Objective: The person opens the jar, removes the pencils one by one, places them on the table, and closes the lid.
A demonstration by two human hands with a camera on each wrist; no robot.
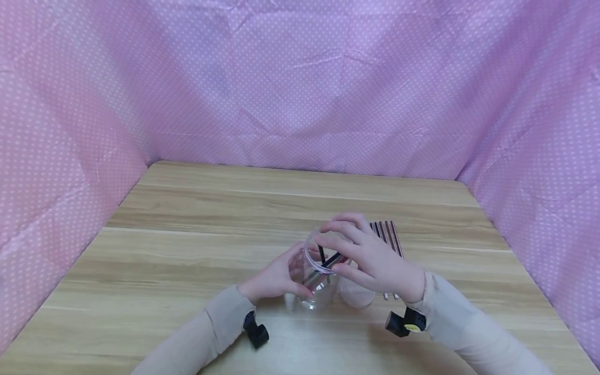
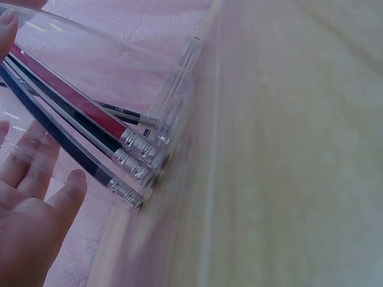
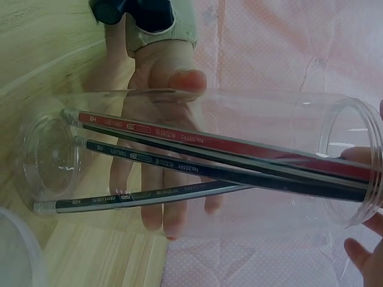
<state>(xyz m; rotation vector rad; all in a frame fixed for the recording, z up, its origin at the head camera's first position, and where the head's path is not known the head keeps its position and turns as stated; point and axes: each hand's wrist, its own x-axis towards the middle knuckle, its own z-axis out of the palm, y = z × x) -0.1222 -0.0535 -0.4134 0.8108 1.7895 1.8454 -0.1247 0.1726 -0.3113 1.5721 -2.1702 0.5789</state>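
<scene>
A clear jar (image 1: 319,294) stands upright on the table, with several pencils leaning inside, among them a red pencil (image 3: 179,136) and dark pencils (image 3: 149,158). Their metal ends are at the jar's bottom. My left hand (image 1: 276,278) grips the jar's left side, fingers behind and thumb in front; the left wrist view has part of this hand (image 2: 36,209) at lower left. Over the mouth is my right hand (image 1: 365,252), its fingers spread and bent at the rim (image 3: 365,128) near the pencils' upper ends. Whether it touches a pencil is unclear.
Right of the jar lies a translucent round lid (image 1: 357,296). Beyond it, partly under my right hand, is a row of several pencils (image 1: 391,237). Pink dotted cloth (image 1: 300,104) hangs around the wooden table (image 1: 187,219) at the back and both sides.
</scene>
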